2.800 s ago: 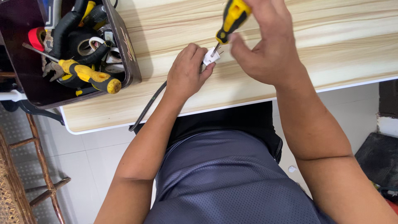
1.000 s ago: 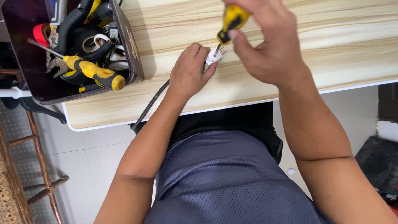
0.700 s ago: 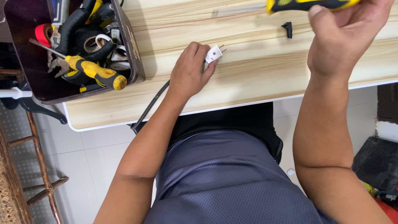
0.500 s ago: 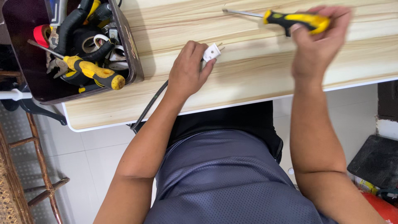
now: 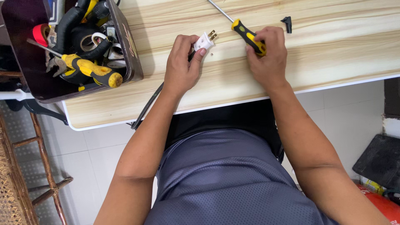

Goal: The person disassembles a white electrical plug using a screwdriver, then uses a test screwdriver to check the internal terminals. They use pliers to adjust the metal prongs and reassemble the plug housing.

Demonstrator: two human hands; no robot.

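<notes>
On a wooden table (image 5: 333, 54), the left hand (image 5: 181, 68) pinches a white plug (image 5: 204, 41) while the right hand (image 5: 268, 58) grips a screwdriver (image 5: 246, 34); the tiny screw (image 5: 212, 53) lying loose between them could easily roll off and get lost.

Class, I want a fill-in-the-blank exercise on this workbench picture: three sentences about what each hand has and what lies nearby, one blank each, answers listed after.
1. The left hand holds a white ____ with two metal prongs, its black cable running off the table edge.
2. The right hand rests on the yellow-and-black handle of a ____ lying on the table.
3. The dark toolbox stands to the ____ of the left hand.

Missing words: plug; screwdriver; left
</notes>
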